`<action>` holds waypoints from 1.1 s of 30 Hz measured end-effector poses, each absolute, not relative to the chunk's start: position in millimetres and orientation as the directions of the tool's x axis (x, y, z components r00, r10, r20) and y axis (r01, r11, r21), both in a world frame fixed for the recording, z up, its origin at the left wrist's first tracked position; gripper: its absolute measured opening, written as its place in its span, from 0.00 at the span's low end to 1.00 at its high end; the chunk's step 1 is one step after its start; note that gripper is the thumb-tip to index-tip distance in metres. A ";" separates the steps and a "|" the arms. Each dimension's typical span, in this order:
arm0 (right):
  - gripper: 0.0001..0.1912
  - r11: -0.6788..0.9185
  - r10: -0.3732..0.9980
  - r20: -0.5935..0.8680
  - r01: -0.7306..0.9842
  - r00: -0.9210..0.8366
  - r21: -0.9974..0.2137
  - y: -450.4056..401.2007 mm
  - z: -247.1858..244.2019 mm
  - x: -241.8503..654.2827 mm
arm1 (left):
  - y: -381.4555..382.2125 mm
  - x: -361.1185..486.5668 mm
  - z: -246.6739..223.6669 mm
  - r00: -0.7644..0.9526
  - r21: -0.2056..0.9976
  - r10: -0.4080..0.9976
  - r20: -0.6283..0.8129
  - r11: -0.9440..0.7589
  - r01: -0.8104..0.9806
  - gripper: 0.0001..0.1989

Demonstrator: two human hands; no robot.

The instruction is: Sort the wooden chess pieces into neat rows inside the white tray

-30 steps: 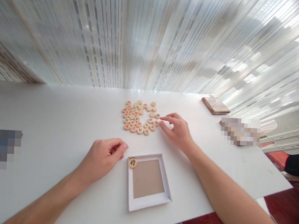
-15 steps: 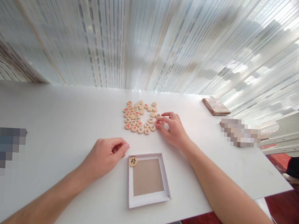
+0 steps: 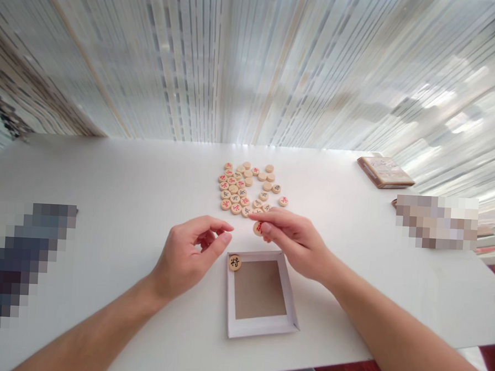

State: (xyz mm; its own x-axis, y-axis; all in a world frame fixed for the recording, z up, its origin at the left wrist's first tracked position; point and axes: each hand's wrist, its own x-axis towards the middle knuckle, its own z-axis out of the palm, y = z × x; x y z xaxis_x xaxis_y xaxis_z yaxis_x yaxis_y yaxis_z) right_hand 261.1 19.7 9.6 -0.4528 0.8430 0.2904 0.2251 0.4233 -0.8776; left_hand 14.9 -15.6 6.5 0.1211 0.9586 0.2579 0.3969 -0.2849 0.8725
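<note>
Right grip (image 3: 300,241): closed around a red-marked disc (image 3: 258,228), thumb bearing on it and the other fingers partly hidden.
Held disc's place: off the surface (image 3: 126,201), just beyond the far wall of the white box (image 3: 260,325) as seen here, on the near side of the loose discs (image 3: 233,190).
Left grip (image 3: 190,251): released, thumb and forefinger parted with nothing visible between them; it hangs near the box's far left corner.
Disc weight: probably light, most likely wood or a wood-like plastic, so little force would be needed.
Disc stiffness: looks rigid and solid; pinching is unlikely to dent or crack it.
Disc slipperiness: the faces look smooth, and a small round rim could roll or twist out of a careless pinch.
Where to hold a disc: across the rim at opposite sides, or by face and underside once raised; among crowded neighbours, the outward edge gives easiest access.
Box handling: the walls look like thin card, light and liable to shift or bend if pressed; best steadied low on an outer side.
Black-marked disc (image 3: 234,263): sits in the box's far left corner, inscribed face up, where the walls leave only part of its rim free to fingertips.
</note>
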 end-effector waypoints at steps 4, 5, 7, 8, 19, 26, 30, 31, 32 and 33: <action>0.16 0.268 0.811 0.179 0.083 -0.557 -0.960 3.2 10.4 251.1 | -22.2 21.1 8.7 0.236 0.905 0.932 0.274 -0.333 0.263 0.07; 0.16 0.202 0.811 0.143 0.042 -0.567 -0.978 1.7 9.6 249.7 | -24.1 22.5 9.2 0.256 0.911 0.926 0.279 -0.339 0.233 0.09; 0.17 0.081 0.808 0.089 -0.040 -0.582 -0.996 0.4 8.3 247.5 | -27.4 25.3 10.3 0.276 0.915 0.915 0.295 -0.354 0.195 0.13; 0.16 0.039 0.806 0.073 -0.070 -0.587 -0.997 0.0 8.2 246.7 | -28.9 26.5 10.9 0.275 0.912 0.910 0.310 -0.366 0.186 0.14; 0.17 -0.150 0.806 -0.081 -0.070 -0.586 -0.986 -8.4 25.3 244.3 | -35.1 30.3 11.6 0.204 0.907 0.913 0.352 -0.387 0.165 0.10; 0.18 -0.286 0.785 -0.190 -0.074 -0.589 -0.955 -9.9 27.9 242.1 | -36.6 29.5 12.7 0.248 0.922 0.914 0.321 -0.361 0.139 0.09; 0.17 -0.332 0.774 -0.221 -0.084 -0.594 -0.939 -10.0 28.4 241.8 | -37.3 29.9 15.4 0.269 0.903 0.892 0.362 -0.408 0.135 0.10; 0.17 -0.338 0.773 -0.224 -0.086 -0.594 -0.937 -10.1 28.3 241.8 | -37.6 30.0 15.9 0.276 0.899 0.889 0.366 -0.414 0.140 0.11; 0.17 -0.345 0.771 -0.230 -0.086 -0.594 -0.935 -10.2 28.2 241.8 | -37.9 30.1 16.2 0.283 0.896 0.886 0.368 -0.419 0.145 0.12; 0.17 -0.352 0.770 -0.236 -0.086 -0.593 -0.932 -10.3 28.1 241.8 | -38.2 30.1 16.4 0.290 0.895 0.884 0.366 -0.420 0.151 0.12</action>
